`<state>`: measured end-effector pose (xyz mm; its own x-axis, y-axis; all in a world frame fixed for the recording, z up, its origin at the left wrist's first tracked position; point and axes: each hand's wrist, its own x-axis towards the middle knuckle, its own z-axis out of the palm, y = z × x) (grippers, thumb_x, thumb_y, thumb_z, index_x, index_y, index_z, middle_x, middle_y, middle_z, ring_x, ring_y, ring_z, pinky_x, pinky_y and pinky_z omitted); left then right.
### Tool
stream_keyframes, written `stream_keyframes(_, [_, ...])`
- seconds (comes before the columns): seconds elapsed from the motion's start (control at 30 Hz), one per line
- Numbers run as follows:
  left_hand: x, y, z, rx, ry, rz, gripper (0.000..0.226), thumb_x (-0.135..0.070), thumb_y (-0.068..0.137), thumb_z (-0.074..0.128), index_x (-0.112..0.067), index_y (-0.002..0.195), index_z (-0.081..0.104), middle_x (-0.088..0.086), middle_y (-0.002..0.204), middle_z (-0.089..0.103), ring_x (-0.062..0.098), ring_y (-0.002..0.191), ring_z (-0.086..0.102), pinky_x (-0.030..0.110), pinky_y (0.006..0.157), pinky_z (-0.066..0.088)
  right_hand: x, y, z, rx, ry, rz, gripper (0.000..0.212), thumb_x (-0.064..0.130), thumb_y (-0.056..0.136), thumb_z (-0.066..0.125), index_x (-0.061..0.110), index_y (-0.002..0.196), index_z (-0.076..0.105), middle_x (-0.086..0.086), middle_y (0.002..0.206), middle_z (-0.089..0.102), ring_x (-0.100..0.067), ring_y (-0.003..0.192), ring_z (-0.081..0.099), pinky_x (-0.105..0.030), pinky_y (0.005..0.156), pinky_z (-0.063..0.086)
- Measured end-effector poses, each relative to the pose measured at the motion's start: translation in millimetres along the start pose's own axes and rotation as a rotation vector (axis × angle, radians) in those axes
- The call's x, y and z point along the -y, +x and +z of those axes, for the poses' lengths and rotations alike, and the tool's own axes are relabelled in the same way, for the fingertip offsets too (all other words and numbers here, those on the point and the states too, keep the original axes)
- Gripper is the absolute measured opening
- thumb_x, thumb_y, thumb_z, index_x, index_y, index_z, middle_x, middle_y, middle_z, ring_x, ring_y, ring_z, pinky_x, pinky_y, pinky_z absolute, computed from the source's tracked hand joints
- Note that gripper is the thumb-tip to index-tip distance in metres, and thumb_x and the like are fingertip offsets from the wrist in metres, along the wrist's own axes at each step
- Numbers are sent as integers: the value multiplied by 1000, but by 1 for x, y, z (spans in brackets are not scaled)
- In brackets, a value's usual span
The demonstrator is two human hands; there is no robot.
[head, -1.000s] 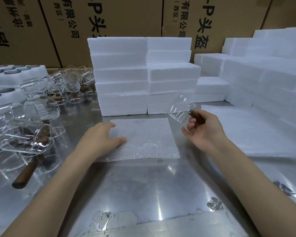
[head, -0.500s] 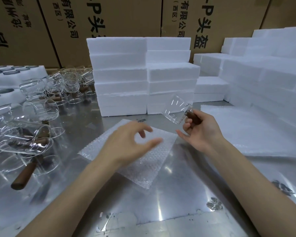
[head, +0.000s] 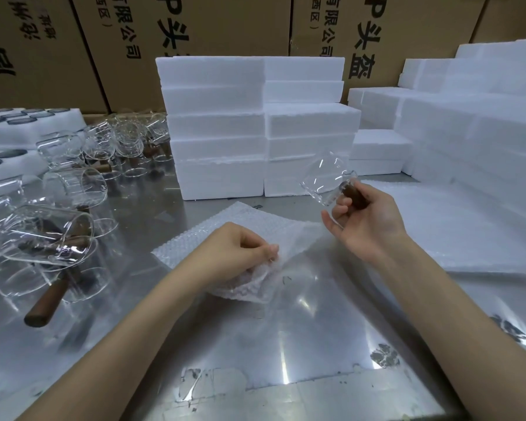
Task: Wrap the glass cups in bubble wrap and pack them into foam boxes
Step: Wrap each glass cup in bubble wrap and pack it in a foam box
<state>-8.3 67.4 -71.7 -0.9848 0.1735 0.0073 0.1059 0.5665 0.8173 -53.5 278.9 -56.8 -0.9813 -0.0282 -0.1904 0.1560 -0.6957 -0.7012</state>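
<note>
A clear glass cup [head: 325, 181] with a dark wooden handle hangs in the air right of centre, tilted with its mouth toward the lower left. My right hand [head: 365, 221] holds it by the handle. A sheet of bubble wrap [head: 249, 226] lies turned like a diamond on the metal table [head: 286, 335]. My left hand [head: 234, 253] pinches its near corner and lifts it off the table. Two stacks of white foam boxes [head: 219, 129] stand just behind the sheet.
Several more glass cups [head: 52, 235] with wooden handles lie on their sides at the left. Foam trays [head: 16, 129] with round holes sit at the far left. A pile of bubble wrap sheets [head: 456, 226] and more foam boxes [head: 474, 117] fill the right. Cardboard cartons stand behind.
The sheet went from lying square to a diamond turn. My left hand moved from flat on it to pinching and lifting its near corner. The cup stayed held at the right.
</note>
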Motion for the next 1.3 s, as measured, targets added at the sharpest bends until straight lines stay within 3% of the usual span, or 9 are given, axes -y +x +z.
stream_keyframes(0.2, [0, 1, -1, -34, -28, -17, 14, -28, 86, 68, -27, 75, 76, -3, 71, 72, 3, 56, 55, 17, 57, 43, 2, -7, 5, 138, -41, -41, 25, 28, 95, 51, 15, 73, 55, 3, 60, 46, -9, 50, 45, -19, 49, 47])
stream_keyframes(0.37, [-1, 5, -3, -319, -211, 91, 13, -30, 90, 64, -33, 81, 73, -20, 62, 62, -1, 45, 50, 14, 55, 46, -2, -18, 12, 369, -490, -225, 24, 26, 96, 50, 19, 77, 63, 7, 68, 61, -5, 54, 52, -17, 47, 46])
stream_keyframes(0.47, [-5, 4, -7, -437, -277, 147, 23, -29, 94, 58, -41, 79, 70, -24, 61, 59, 0, 46, 50, 18, 61, 49, -9, -21, 15, 311, -818, -411, 17, 21, 96, 54, 15, 81, 60, 9, 67, 65, -4, 56, 55, -19, 49, 47])
stream_keyframes(0.6, [-7, 1, -4, -516, -144, 285, 19, -25, 95, 56, -38, 100, 69, -25, 72, 61, 2, 55, 51, 10, 57, 42, -17, -23, 16, 208, -980, -682, 11, 20, 94, 58, 20, 83, 58, 15, 68, 67, 0, 62, 59, -22, 57, 50])
stream_keyframes(0.7, [-9, 0, 1, -555, -13, 377, 22, -21, 96, 56, -25, 112, 71, -11, 74, 56, 10, 61, 52, 22, 63, 45, -23, -26, 16, 243, -1127, -922, 12, 16, 90, 62, 24, 83, 57, 15, 73, 67, -4, 73, 62, -21, 60, 47])
stream_keyframes(0.87, [-15, -3, -3, -608, 67, 501, 23, -25, 96, 54, -22, 109, 72, -11, 68, 48, 0, 60, 47, 9, 60, 34, -33, -30, 19, 328, -1276, -1095, 3, 11, 88, 65, 12, 90, 63, 4, 84, 67, -7, 78, 61, -12, 62, 43])
stream_keyframes(1.0, [-16, -3, -6, -679, 102, 474, 22, -20, 97, 56, -22, 113, 70, -9, 76, 51, 0, 68, 48, 9, 64, 35, -35, -33, 21, 358, -1323, -1167, 4, 10, 88, 65, 9, 92, 65, 3, 87, 66, -7, 78, 60, -16, 64, 47])
stream_keyframes(1.13, [-17, -4, -9, -754, 146, 476, 22, -20, 96, 57, -21, 113, 71, -10, 85, 49, 2, 75, 51, 7, 66, 36, -37, -32, 22, 231, -1206, -1105, 4, 13, 87, 67, 14, 90, 65, 8, 83, 69, -6, 75, 61, -12, 62, 44])
stream_keyframes(1.3, [-22, -8, 2, -614, 328, 700, 24, -16, 95, 54, -10, 110, 71, 1, 85, 56, 16, 76, 55, 22, 69, 41, -41, -31, 21, 194, -1246, -1051, 7, 20, 87, 68, 16, 92, 66, 15, 76, 68, -9, 70, 65, -28, 65, 52])
